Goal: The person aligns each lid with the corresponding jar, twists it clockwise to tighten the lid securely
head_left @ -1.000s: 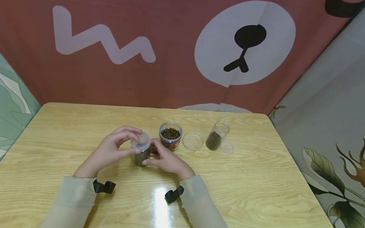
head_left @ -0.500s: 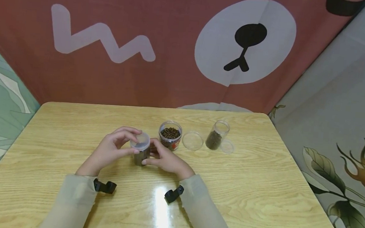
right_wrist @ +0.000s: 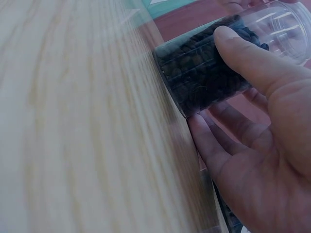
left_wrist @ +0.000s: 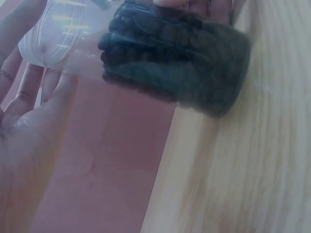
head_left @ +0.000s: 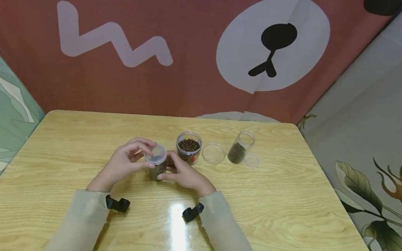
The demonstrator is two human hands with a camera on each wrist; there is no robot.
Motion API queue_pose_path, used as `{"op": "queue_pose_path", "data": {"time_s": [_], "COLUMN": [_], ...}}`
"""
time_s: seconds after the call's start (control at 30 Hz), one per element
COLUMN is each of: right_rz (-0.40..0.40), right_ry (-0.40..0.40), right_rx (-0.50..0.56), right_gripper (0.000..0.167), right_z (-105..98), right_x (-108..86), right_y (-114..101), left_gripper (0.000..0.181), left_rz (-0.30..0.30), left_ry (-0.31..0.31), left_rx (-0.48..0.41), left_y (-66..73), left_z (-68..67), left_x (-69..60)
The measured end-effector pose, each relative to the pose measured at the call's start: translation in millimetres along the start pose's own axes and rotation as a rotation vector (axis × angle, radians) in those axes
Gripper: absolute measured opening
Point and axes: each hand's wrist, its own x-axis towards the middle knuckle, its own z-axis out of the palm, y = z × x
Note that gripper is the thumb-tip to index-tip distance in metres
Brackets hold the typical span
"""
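Note:
A clear jar (head_left: 155, 171), partly filled with dark beans, stands upright on the table between both hands. On its top sits a translucent lid (head_left: 156, 154). My left hand (head_left: 124, 161) grips the lid by its rim, with the thumb in front and the fingers across the top and far side. Around the jar's lower body curls my right hand (head_left: 187, 175), its thumb on the near side, as the right wrist view shows with the beans (right_wrist: 199, 68) behind the plastic. In the left wrist view the beans (left_wrist: 170, 53) fill the jar's lower part.
Just behind the right hand is an open wide jar (head_left: 189, 148) of brown beans. To its right lie a clear round lid (head_left: 213, 153), a second tall jar (head_left: 240, 147) partly filled with dark contents, and a smaller lid (head_left: 252, 160). A printed cloth hangs behind the table (head_left: 286, 209).
The head view has shifted slightly. Both hands keep their hold on the jar and its lid, and nothing else has visibly moved.

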Motion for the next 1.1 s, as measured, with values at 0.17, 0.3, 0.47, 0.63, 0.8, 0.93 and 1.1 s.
{"op": "queue_pose_path", "data": {"time_s": [0.17,0.3,0.47,0.63,0.8,0.93,1.1], "right_rz": [0.000,-0.004,-0.008,-0.026,-0.029,-0.024,-0.012], "right_ry": [-0.008,-0.008,-0.006,-0.009,-0.005,0.000,-0.002], "right_rx": [0.016,0.012,0.007,0.014,0.008,0.003,0.007], "right_gripper": [0.063,0.063,0.063,0.061,0.062,0.063,0.063], "right_z": [0.4,0.5,0.0,0.4,0.3,0.0,0.2], "right_x": [0.7,1.0,0.4,1.0,0.8,0.2,-1.1], "right_y": [0.1,0.5,0.2,1.2,2.1,2.4,1.8], "left_gripper": [0.024,0.035,0.064,0.063,0.057,0.056,0.055], "left_rz": [0.037,0.065,0.022,-0.069,-0.076,-0.084,-0.117], "left_ry": [-0.029,-0.035,-0.077,-0.084,-0.041,-0.028,-0.027], "left_rx": [-0.011,-0.012,-0.004,0.004,0.019,0.022,0.022], "left_y": [-1.5,-2.6,-0.7,0.4,-1.4,-2.2,-0.4], "left_z": [-3.0,-4.5,-3.8,0.7,4.2,5.1,4.9], "left_x": [-1.2,-1.1,0.6,1.5,1.8,2.1,1.6]}}
